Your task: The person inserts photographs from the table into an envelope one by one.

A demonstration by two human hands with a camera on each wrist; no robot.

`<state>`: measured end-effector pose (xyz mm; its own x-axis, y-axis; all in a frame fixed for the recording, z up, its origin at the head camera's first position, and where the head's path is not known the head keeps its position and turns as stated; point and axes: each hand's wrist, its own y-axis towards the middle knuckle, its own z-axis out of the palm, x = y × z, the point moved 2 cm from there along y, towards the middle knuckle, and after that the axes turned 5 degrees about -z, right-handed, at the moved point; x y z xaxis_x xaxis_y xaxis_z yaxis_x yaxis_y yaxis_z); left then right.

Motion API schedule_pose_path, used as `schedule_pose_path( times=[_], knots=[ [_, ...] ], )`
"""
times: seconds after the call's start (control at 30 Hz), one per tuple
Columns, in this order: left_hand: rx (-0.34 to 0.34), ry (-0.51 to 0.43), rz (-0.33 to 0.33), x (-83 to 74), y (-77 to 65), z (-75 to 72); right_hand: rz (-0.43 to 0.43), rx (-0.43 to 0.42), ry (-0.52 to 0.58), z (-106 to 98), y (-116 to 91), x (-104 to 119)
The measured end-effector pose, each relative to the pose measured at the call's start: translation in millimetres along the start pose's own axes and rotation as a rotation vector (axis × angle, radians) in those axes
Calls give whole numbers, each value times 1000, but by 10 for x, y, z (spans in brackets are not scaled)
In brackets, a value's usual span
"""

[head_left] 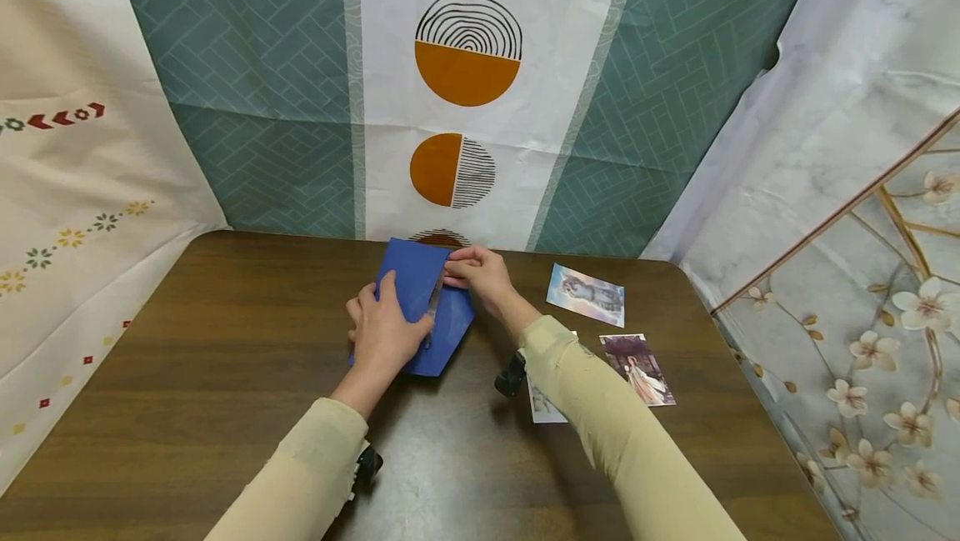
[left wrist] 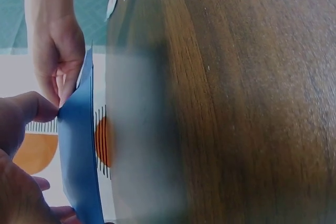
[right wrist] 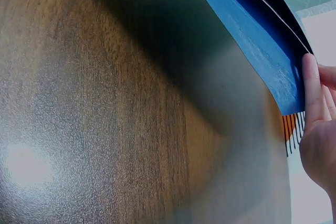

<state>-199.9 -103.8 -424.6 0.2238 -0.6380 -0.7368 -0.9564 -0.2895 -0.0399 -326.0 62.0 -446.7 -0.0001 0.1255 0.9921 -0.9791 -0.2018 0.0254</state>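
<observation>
A blue envelope (head_left: 411,274) is held up over the wooden table, its pointed flap (head_left: 452,326) folded out to the right. My left hand (head_left: 384,328) grips it, fingers spread over the left side and thumb at the mouth. In the left wrist view the envelope (left wrist: 80,150) appears nearly edge-on. A thin strip of a card (head_left: 435,295) shows along the mouth; most of it is hidden inside. At the mouth's far end, my right hand (head_left: 480,274) pinches the card's edge. The right wrist view shows the fingertips (right wrist: 311,69) right at the envelope's opening.
To the right on the table (head_left: 225,391) lie a cat picture card (head_left: 588,295) and a card with a figure in a pale dress (head_left: 637,370). Another card (head_left: 546,408) is partly covered by the right sleeve. A patterned cloth (head_left: 480,149) hangs behind the table.
</observation>
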Motion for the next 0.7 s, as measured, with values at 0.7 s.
schedule_pose_path(
  times=[0.7],
  knots=[
    [-32, 80, 71, -32, -42, 67, -27, -6, -47, -93, -26, -3]
  ],
)
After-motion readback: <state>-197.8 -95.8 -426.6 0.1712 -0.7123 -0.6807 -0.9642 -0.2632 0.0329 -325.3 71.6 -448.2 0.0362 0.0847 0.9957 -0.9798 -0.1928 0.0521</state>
